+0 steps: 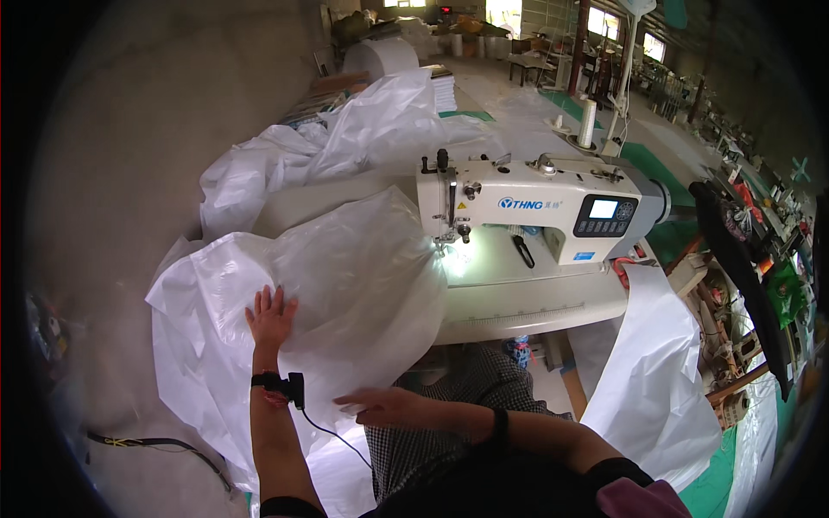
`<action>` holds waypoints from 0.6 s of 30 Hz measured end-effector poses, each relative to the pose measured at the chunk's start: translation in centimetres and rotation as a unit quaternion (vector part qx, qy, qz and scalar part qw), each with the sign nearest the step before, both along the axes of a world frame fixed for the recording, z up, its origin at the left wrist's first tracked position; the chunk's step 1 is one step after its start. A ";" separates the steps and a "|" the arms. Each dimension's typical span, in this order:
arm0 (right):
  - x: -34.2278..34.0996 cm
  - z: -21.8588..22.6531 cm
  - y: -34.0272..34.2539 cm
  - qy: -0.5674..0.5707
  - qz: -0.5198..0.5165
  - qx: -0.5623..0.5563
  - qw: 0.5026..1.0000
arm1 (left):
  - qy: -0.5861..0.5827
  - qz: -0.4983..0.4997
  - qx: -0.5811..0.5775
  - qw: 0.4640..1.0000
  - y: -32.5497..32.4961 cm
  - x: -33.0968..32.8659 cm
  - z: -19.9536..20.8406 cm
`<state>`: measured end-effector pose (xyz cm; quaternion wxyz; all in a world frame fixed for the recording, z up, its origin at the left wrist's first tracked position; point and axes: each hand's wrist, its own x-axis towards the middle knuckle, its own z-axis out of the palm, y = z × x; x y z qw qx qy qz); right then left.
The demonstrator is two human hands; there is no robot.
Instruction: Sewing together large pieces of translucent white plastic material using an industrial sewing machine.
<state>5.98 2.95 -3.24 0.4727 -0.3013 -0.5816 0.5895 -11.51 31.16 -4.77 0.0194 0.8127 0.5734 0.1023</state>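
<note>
A large white plastic sheet (345, 259) spreads over the left of the sewing table and hangs down toward me. Its right edge gathers under the presser foot of a white sewing machine (501, 194), whose lamp lights the needle area. My left hand (272, 318) lies on the sheet with its fingers spread, pressing on the plastic. Lower and to the right, my right hand (380, 406) hovers above my lap near the sheet's front fold, fingers stretched out and holding nothing. Black thread snips (522, 251) lie on the table under the machine's arm.
More white sheeting (363, 129) is heaped behind the table, and another white sheet (648, 363) hangs off its right end. A thread cone (588, 125) stands behind the machine. A dark cable (164, 442) runs along the floor at lower left.
</note>
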 end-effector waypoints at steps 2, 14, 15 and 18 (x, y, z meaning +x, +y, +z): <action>-0.8 0.7 2.4 -0.257 -0.086 0.151 0.951 | 0.003 0.000 -0.003 1.000 0.8 0.1 0.3; 2.1 -1.5 0.5 -0.647 -0.118 0.415 0.629 | 0.027 -0.017 -0.001 0.999 2.3 0.3 1.2; 2.9 -1.2 -0.9 -0.622 -0.092 0.422 0.653 | 0.030 -0.016 0.004 0.999 2.3 0.2 0.9; 7.1 -1.0 -6.2 -0.644 -0.061 0.317 0.694 | 0.015 -0.014 0.017 1.000 2.4 0.2 0.6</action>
